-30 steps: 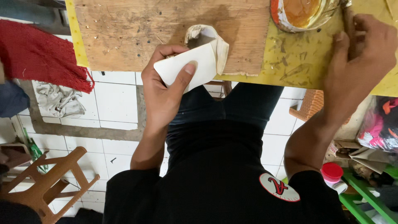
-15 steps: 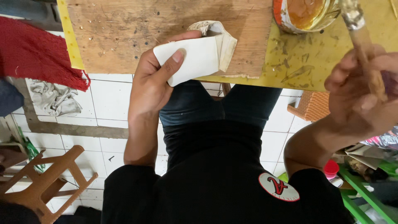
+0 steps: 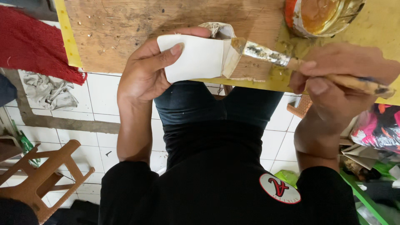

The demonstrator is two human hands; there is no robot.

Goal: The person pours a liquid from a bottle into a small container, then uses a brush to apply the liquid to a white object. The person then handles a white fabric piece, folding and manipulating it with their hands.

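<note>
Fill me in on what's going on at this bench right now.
A person sits at a wooden board laid on a yellow table. The left hand pins a white folded piece against the board's edge, thumb on top. The right hand grips a brush by its wooden handle, and the glue-caked bristles touch the open end of the white piece. An open tin of amber glue stands just beyond the brush. A red cloth lies at the left.
</note>
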